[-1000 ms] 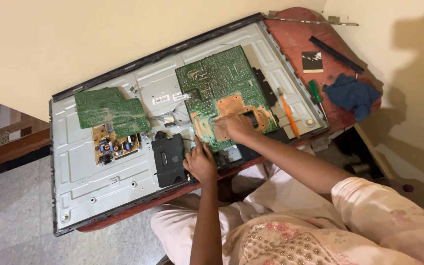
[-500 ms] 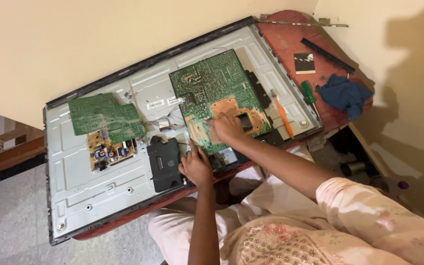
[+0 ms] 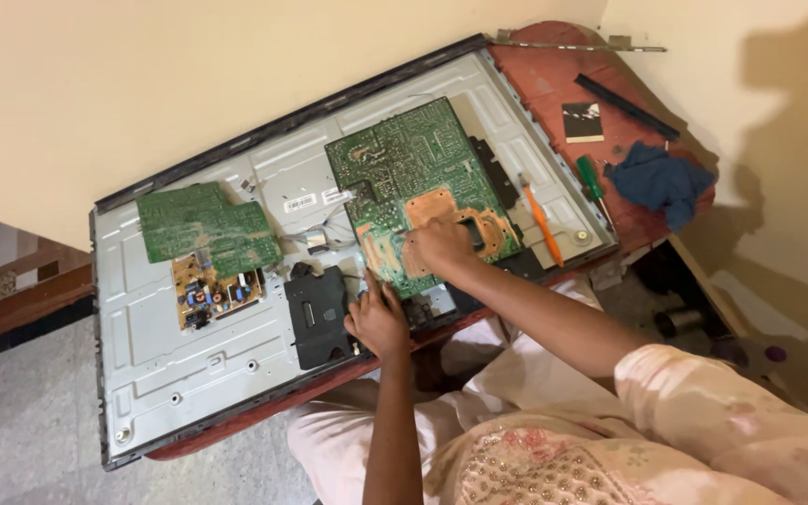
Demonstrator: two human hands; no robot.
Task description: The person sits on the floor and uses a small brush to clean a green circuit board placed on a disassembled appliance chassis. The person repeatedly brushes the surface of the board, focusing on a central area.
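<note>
Hands first: my right hand (image 3: 437,245) is curled up on the big green board (image 3: 413,178), but I cannot tell if it grips anything. My left hand (image 3: 378,320) lies spread at the board's near corner, just beside a black box (image 3: 315,316). The board lies on the grey back of a screen (image 3: 198,360). An orange tool (image 3: 544,224) and a green screwdriver (image 3: 592,180) lie near.

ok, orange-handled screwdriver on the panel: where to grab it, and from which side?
Grip the orange-handled screwdriver at mid-handle, coming from above. It lies flat on the metal back panel, so only its top and sides are free. Its right side looks clearer; the large green circuit board and right hand crowd the left.
</note>
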